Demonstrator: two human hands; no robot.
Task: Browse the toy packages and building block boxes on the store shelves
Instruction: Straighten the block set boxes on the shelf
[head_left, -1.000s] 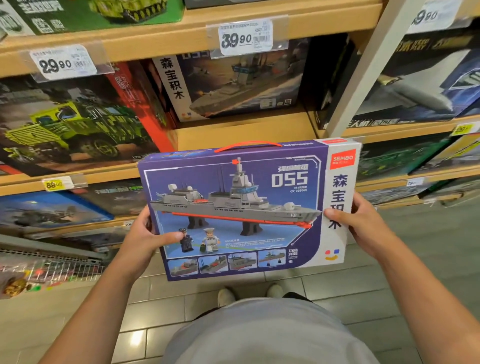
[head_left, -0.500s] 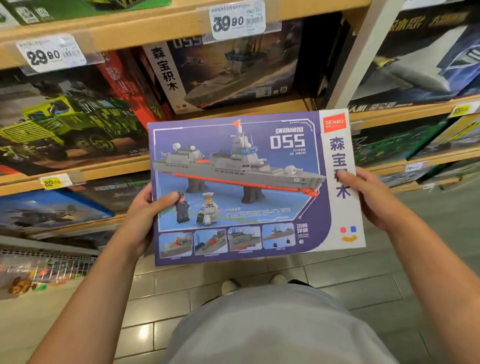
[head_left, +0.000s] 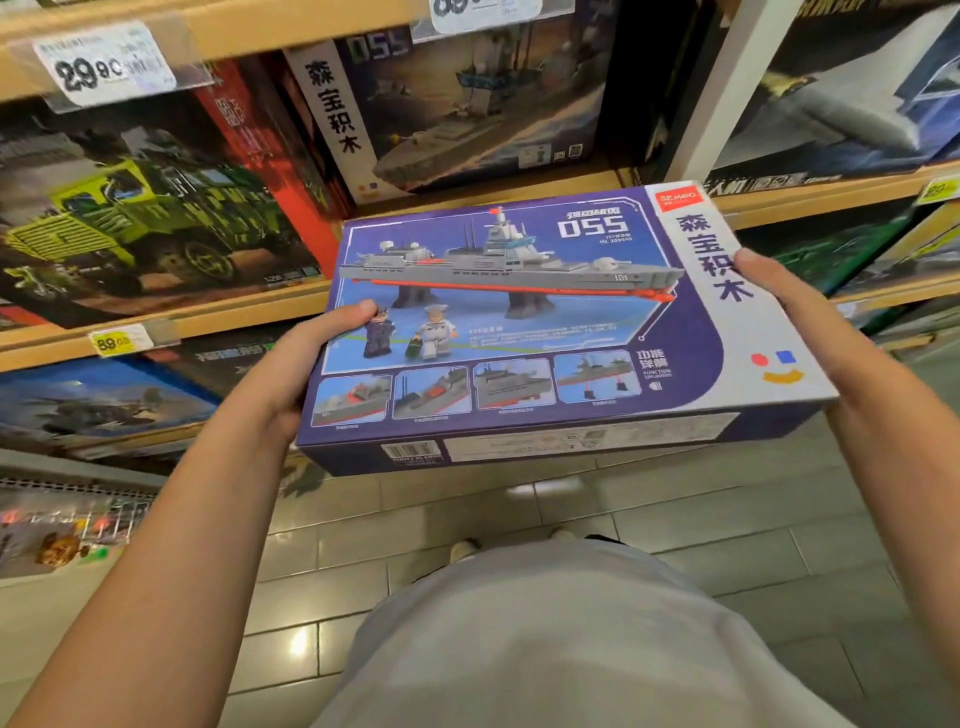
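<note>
A purple building block box (head_left: 545, 322) with a grey warship and "055" printed on it is held in front of the wooden shelves. It lies tilted back, so its bottom side with a barcode faces me. My left hand (head_left: 296, 364) grips its left edge, thumb on the front. My right hand (head_left: 800, 312) grips the right edge over the white strip, thumb on top.
A matching 055 warship box (head_left: 457, 104) stands on the shelf behind. A green truck box (head_left: 140, 218) sits to the left, an aircraft box (head_left: 852, 98) to the right, a helicopter box (head_left: 98, 405) lower left. Price tags (head_left: 98, 65) hang on shelf edges. Tiled floor lies below.
The box has risen and tipped its top away from me, so the barcode side now shows and the red handle is hidden. Both hands kept their grip.
</note>
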